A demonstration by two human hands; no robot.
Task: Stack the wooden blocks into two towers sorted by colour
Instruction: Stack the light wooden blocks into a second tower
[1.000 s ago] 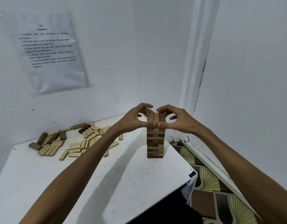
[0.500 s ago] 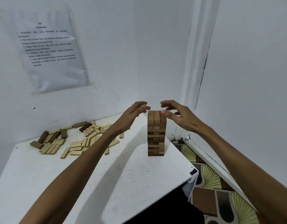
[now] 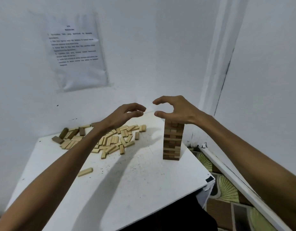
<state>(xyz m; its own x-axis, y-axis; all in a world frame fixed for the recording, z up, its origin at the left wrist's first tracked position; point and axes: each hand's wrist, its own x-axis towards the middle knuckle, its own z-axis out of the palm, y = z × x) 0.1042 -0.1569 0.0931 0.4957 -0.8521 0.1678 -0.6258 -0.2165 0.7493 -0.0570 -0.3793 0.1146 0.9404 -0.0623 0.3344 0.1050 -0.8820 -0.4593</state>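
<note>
At the tower's [image 3: 173, 142] top, left hand [image 3: 125, 114] and right hand [image 3: 175, 110] hover, fingers [image 3: 136, 107] slack and empty; the notice [image 3: 77, 52] is unreadable.

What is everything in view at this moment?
tower: one, brown, right part of table
pile of blocks: many, pale, back left of table
dark blocks: a few, dark brown, at the pile's left end
single block: one, pale, alone nearer the person
table: one, white
paper sheet: one, white, printed, on wall
floor: patterned, right of table
left hand: empty, raised left of tower
right hand: empty, at tower top
</note>
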